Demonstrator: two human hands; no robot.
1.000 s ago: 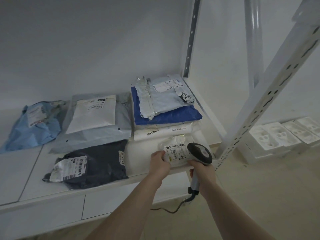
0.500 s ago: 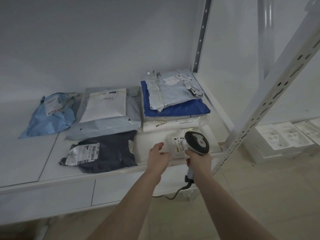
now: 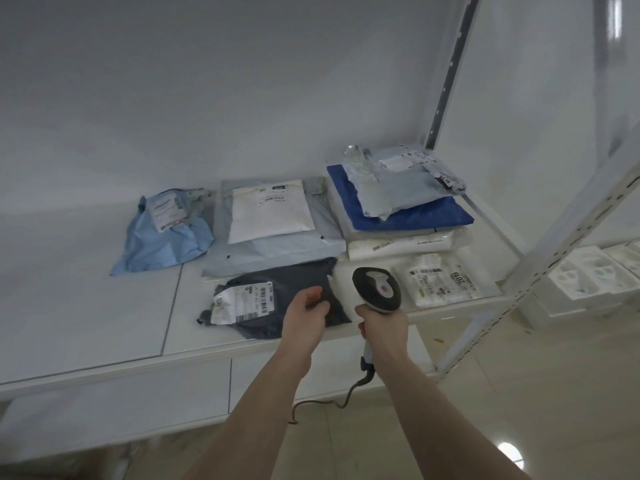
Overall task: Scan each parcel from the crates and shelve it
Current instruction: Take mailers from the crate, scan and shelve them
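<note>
A small white parcel with a barcode label lies flat on the white shelf, near its front right corner, with no hand on it. My right hand grips the handle of a black-and-white barcode scanner, held upright in front of the shelf edge, just left of that parcel. My left hand hovers with loosely curled fingers over the right end of a dark navy parcel and holds nothing.
More parcels lie on the shelf: a light blue one, a white one on a grey mailer, and a stack with a dark blue bag. A slanted white upright stands right. Foam trays sit on the floor. The scanner cable hangs below.
My left hand let go of the small white parcel and drew back to the left. The parcel now lies on the shelf. The scanner moved left with my right hand.
</note>
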